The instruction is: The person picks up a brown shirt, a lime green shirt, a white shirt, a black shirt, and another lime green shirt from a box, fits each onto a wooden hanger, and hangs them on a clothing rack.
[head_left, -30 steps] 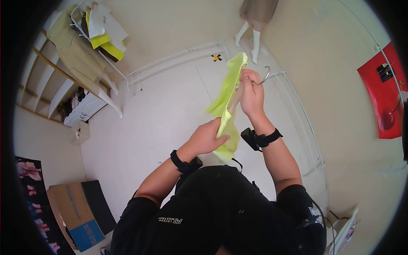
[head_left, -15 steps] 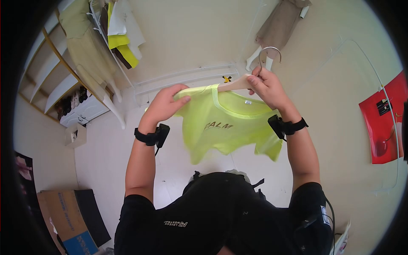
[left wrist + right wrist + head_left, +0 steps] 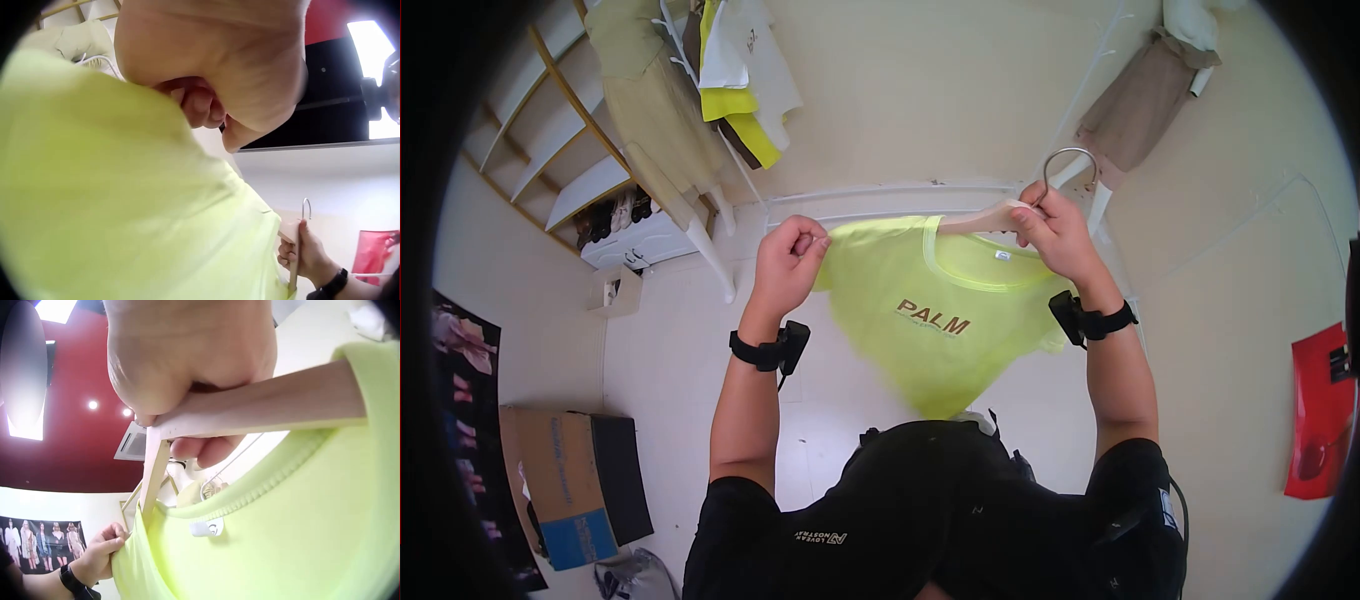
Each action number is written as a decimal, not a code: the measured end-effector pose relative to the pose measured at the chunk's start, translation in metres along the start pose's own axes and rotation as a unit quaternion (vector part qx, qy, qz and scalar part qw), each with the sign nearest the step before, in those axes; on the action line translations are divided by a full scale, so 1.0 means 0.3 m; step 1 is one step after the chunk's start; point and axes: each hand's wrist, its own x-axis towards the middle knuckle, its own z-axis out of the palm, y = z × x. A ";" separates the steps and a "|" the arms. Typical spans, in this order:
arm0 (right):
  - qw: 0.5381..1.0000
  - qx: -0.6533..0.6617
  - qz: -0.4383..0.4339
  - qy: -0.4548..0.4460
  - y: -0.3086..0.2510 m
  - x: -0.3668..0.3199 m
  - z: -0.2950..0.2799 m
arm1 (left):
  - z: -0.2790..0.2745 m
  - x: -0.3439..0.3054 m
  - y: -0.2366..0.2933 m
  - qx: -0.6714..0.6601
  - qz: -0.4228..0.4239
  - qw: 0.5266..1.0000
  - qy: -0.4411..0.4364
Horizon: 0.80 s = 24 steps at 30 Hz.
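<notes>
A neon-yellow T-shirt (image 3: pixel 930 320) printed "PALM" hangs spread in front of me on a wooden hanger (image 3: pixel 990 217) with a metal hook (image 3: pixel 1068 160). My right hand (image 3: pixel 1050 228) grips the hanger near its hook; the right wrist view shows the fingers curled round the wooden bar (image 3: pixel 262 400) above the shirt's collar (image 3: pixel 262 487). My left hand (image 3: pixel 792 255) pinches the shirt's shoulder at the hanger's far end, seen close up with the yellow fabric (image 3: pixel 112 206) in the left wrist view.
A clothes rack (image 3: pixel 720 90) with yellow, white and beige garments stands at the back left beside shelves (image 3: pixel 560 170). A beige skirt (image 3: pixel 1140 100) hangs at the upper right. A white rail (image 3: pixel 900 190) runs behind the shirt. A cardboard box (image 3: pixel 560 480) lies at the lower left.
The shirt went from a bunched strip held low to spread wide on the hanger. My left hand moved up to its shoulder, and my view swung toward the rack.
</notes>
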 end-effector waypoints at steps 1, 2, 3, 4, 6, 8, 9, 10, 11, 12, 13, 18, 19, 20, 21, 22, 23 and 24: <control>0.999 0.032 -0.017 0.012 0.036 0.031 -0.028 | 0.001 0.012 -0.010 0.010 -0.002 1.000 0.003; 0.997 0.063 -0.035 0.024 0.068 0.070 -0.059 | 0.003 0.032 -0.023 0.024 0.002 0.999 0.024; 0.996 0.070 -0.043 0.022 0.088 0.098 -0.087 | 0.007 0.057 -0.025 0.036 0.008 0.998 0.046; 0.994 0.097 -0.051 0.016 0.113 0.134 -0.115 | 0.016 0.100 -0.010 0.046 0.007 0.998 0.052; 0.990 0.131 -0.061 -0.001 0.159 0.206 -0.153 | 0.031 0.181 0.023 0.088 0.112 0.988 0.062; 0.986 0.135 -0.103 0.001 0.183 0.254 -0.178 | 0.079 0.230 0.081 0.080 0.099 0.990 0.066; 0.984 0.141 -0.108 -0.004 0.195 0.285 -0.196 | 0.100 0.259 0.083 0.055 0.068 0.996 0.026; 0.983 0.130 -0.130 0.007 0.205 0.303 -0.209 | 0.114 0.278 0.083 0.029 0.038 0.999 -0.014; 0.981 0.119 -0.149 0.019 0.218 0.325 -0.224 | 0.118 0.296 0.088 0.045 -0.013 0.999 -0.019; 0.981 0.124 -0.148 0.016 0.229 0.351 -0.239 | 0.120 0.321 0.083 0.048 -0.017 0.999 -0.018; 0.976 0.160 -0.144 0.019 0.238 0.376 -0.254 | 0.122 0.346 0.075 0.101 0.018 0.995 0.012; 0.990 0.078 -0.111 -0.032 0.298 0.479 -0.293 | 0.108 0.475 0.097 0.141 0.123 0.961 0.205; 0.988 0.046 -0.144 -0.027 0.307 0.500 -0.273 | 0.084 0.482 0.077 0.134 0.083 0.972 0.177; 0.984 0.012 -0.177 -0.023 0.315 0.523 -0.255 | 0.089 0.499 0.053 0.132 0.084 0.972 0.178; 0.984 0.017 -0.176 -0.026 0.322 0.546 -0.244 | 0.101 0.515 0.029 0.128 0.109 0.976 0.139; 0.984 0.013 -0.176 -0.027 0.323 0.568 -0.237 | 0.117 0.522 0.012 0.124 0.135 0.978 0.099; 0.986 0.038 -0.161 -0.013 0.323 0.596 -0.229 | 0.133 0.524 -0.018 0.112 0.104 0.987 0.058; 0.988 0.061 -0.145 0.003 0.322 0.624 -0.222 | 0.131 0.526 -0.070 0.105 0.105 0.987 0.056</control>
